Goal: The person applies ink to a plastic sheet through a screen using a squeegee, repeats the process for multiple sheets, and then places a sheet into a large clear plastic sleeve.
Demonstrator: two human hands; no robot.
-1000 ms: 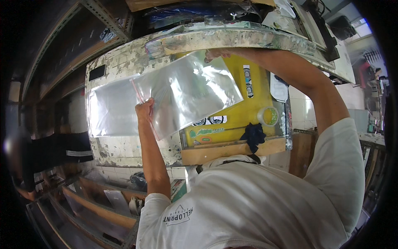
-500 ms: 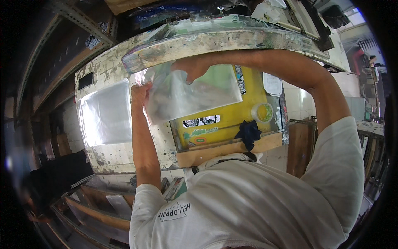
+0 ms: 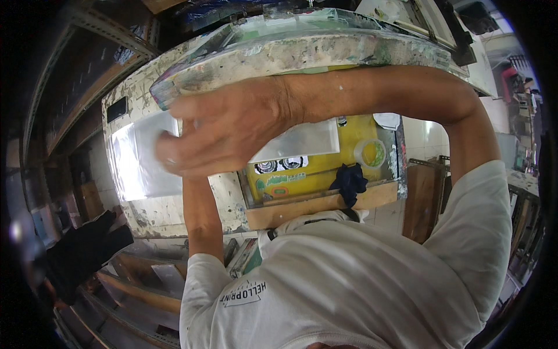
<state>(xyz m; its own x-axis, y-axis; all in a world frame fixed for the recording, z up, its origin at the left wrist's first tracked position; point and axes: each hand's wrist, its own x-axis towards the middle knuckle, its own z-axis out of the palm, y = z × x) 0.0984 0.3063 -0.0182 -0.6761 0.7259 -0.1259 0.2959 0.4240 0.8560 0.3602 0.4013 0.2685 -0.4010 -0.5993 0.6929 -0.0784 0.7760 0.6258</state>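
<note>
My right hand (image 3: 226,128) reaches across the table toward the left, large in view, its fingertips blurred. Thumb and fingers look spread, with a gap between them and nothing visible in them. Behind it my left hand is hidden; only the left forearm (image 3: 202,218) shows, coming up from below. A clear plastic sheet (image 3: 311,141) lies over the yellow screen surface (image 3: 317,174), partly covered by my right wrist. On the pale table to the left lies another clear sheet or stack of sheets (image 3: 136,160), its right part behind my right fingers.
A thick paint-stained frame (image 3: 314,51) spans the far side above my right arm. On the yellow surface sit a tape roll (image 3: 370,155) and a dark crumpled cloth (image 3: 349,181). A wooden bar (image 3: 325,213) edges the near side. A black phone (image 3: 117,109) rests far left.
My right hand has come off the clear sheet and moved left and up toward me, now covering my left hand. The left hand was gripping the sheet's left edge before.
</note>
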